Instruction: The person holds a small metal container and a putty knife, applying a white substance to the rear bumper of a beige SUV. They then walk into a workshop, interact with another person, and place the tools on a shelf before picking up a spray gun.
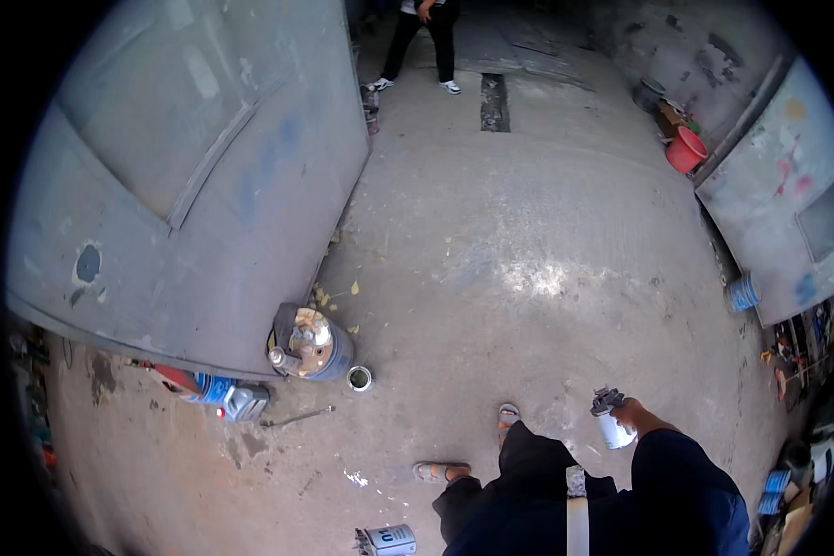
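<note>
My right hand (pixel 632 416) is wrapped round a spray gun (pixel 608 400) with a dark metal head and a whitish cup below it. I hold the gun upright above the concrete floor, right of my sandalled feet. My left hand is out of view. A white-and-dark can (pixel 386 540) shows at the lower edge, left of my legs, partly cut off. Farther ahead on the left, a small open tin (pixel 360 378) of dark contents stands by a blue drum (pixel 335 361). On the drum's lid are a dark cloth (pixel 284 324) and a metal container (pixel 284 359).
A large grey metal door (pixel 278 222) stands on the left, another (pixel 788 176) on the right. A grey jug (pixel 246 403) and a metal rod (pixel 298 417) are near the drum. A red bucket (pixel 686 150) sits by the right wall. Far ahead stands another person (pixel 422 42) near a floor slot (pixel 495 103).
</note>
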A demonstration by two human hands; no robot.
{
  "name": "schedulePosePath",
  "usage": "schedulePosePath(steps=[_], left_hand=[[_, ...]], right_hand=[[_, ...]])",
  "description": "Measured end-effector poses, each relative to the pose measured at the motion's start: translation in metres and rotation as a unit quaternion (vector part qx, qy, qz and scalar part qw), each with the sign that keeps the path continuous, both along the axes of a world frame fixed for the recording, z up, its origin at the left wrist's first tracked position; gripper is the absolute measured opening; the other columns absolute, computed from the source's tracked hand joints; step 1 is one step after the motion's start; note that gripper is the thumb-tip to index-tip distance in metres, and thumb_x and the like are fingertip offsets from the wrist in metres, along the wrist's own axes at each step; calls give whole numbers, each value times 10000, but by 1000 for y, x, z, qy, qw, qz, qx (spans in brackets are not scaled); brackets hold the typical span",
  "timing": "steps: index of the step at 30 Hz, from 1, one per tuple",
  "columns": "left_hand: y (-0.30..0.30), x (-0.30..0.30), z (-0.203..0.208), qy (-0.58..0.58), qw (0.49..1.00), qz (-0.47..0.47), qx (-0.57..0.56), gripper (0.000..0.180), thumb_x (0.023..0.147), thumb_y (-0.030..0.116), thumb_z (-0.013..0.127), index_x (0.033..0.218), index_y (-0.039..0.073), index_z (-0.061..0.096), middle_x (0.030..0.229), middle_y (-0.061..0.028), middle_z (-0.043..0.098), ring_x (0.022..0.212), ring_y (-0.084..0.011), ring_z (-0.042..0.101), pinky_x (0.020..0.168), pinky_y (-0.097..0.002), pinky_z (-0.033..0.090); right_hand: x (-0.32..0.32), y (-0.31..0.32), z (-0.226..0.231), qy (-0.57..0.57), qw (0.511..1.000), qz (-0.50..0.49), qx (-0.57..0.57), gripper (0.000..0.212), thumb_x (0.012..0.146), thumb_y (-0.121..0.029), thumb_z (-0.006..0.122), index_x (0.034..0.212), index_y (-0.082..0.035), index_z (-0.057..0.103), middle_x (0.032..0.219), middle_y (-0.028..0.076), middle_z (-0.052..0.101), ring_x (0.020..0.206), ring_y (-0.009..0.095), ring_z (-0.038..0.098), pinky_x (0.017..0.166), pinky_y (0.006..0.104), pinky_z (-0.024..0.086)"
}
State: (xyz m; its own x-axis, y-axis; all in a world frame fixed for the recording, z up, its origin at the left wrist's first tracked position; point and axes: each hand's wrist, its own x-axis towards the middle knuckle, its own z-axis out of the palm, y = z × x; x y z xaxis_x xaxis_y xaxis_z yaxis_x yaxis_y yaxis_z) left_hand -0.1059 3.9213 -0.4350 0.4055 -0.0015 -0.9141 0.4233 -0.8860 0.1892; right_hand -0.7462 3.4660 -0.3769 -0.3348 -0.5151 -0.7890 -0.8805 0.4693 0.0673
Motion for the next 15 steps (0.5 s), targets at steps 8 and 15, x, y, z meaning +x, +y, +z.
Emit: schedulePosePath(steps=[8, 15], left_hand=[[-225, -21, 20, -40, 961, -272, -1, 453, 830, 272, 611, 1216, 49, 532, 1097, -182, 603, 949, -374, 622, 740, -521, 546], [-370, -56, 57, -147, 746, -650, 15, 457, 811, 283, 623, 1208, 70, 548, 1093, -175, 611, 952, -366, 622, 784, -497, 533]], right_hand=[[-94, 60, -24, -138, 925, -352, -40, 297, 743, -227, 711, 899, 21, 657, 819, 120, 679, 702, 239, 666, 648, 458, 542], [-190, 62, -93, -231, 950, -191, -85, 327, 756, -217, 741, 995, -16, 646, 865, 114, 660, 695, 236, 656, 686, 453, 525]])
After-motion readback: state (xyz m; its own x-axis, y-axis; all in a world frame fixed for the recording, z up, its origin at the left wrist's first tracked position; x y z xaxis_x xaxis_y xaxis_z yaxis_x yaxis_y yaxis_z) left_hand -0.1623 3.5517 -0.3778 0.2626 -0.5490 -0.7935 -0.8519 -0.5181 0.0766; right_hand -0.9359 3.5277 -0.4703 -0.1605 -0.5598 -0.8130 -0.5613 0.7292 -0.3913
